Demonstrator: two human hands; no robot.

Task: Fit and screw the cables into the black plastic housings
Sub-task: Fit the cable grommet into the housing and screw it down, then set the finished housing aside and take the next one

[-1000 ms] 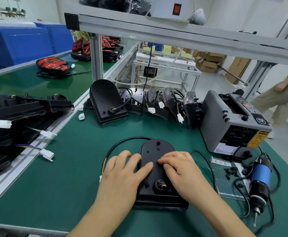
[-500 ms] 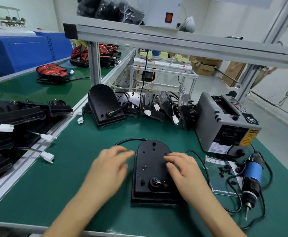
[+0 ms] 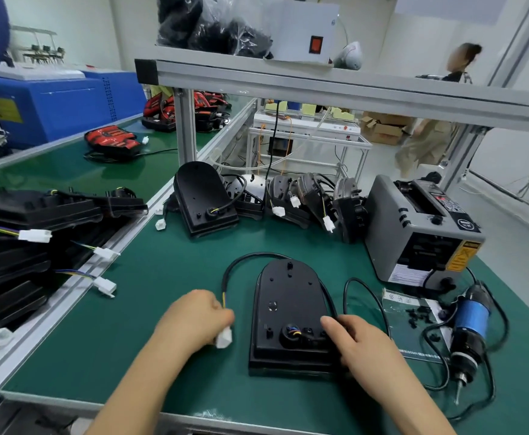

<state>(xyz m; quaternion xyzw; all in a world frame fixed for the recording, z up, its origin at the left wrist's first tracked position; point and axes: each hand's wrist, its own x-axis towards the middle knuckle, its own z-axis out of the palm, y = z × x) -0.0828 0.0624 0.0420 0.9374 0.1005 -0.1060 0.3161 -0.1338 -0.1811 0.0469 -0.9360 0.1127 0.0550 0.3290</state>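
A black plastic housing (image 3: 288, 306) lies flat on the green mat (image 3: 169, 277) in front of me. Its black cable (image 3: 244, 259) loops from a round port near the housing's lower edge, round the top, and down the left side to a white connector (image 3: 224, 338). My left hand (image 3: 194, 318) grips the cable end just above that connector, left of the housing. At the lower right corner my right hand (image 3: 354, 343) rests on the housing, fingers curled beside the port where the cable comes out; whether they hold the cable I cannot tell.
A blue electric screwdriver (image 3: 470, 328) lies right of the housing beside a sheet with small black screws (image 3: 418, 315). A grey tape dispenser (image 3: 420, 230) stands at the right. More housings (image 3: 203, 199) line the back, others stack at left. A person (image 3: 429, 133) walks behind the frame.
My left hand left the housing, moved to its left and took hold of the cable's connector end. My right hand slid down to the lower right corner by the port.
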